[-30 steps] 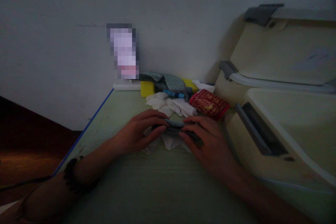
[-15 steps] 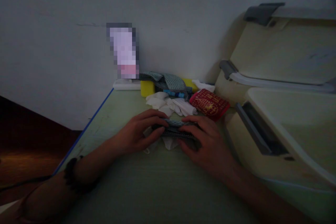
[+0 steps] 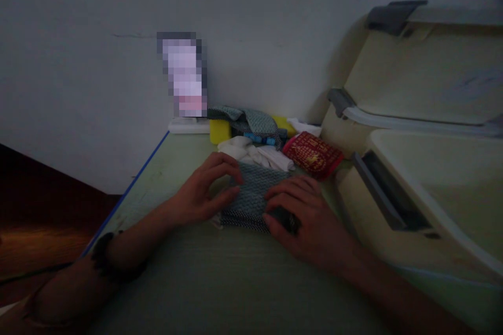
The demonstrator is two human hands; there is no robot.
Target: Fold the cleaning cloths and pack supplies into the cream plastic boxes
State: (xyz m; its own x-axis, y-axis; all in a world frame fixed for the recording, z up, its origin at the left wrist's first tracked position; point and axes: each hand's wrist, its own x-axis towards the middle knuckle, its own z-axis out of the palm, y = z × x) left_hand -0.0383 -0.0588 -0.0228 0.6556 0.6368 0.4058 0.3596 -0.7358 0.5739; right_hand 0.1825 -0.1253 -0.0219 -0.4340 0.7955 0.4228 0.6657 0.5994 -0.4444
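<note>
A folded blue-grey textured cloth (image 3: 251, 193) lies flat on the table in front of me, its dark dotted edge toward me. My left hand (image 3: 214, 188) is at the cloth's left side, fingers curved and apart, with the thumb and fingertips near its surface. On the right side rests my right hand (image 3: 293, 207), fingers bent over the cloth and its thumb low by the near edge. A dark patch shows under the right palm; what it is I cannot make out. Just behind the cloth are crumpled white cloths or gloves (image 3: 255, 153).
A red packet with gold print (image 3: 313, 154) lies behind my right hand. Farther back are a yellow block (image 3: 220, 131) and another blue-grey cloth (image 3: 251, 120). A blurred-out screen (image 3: 184, 76) stands at back left. An open cream storage box (image 3: 393, 193) stands on the right.
The cloth, bunched narrow between both hands before, now lies spread flat and wider. My left fingers have come off it and opened slightly.
</note>
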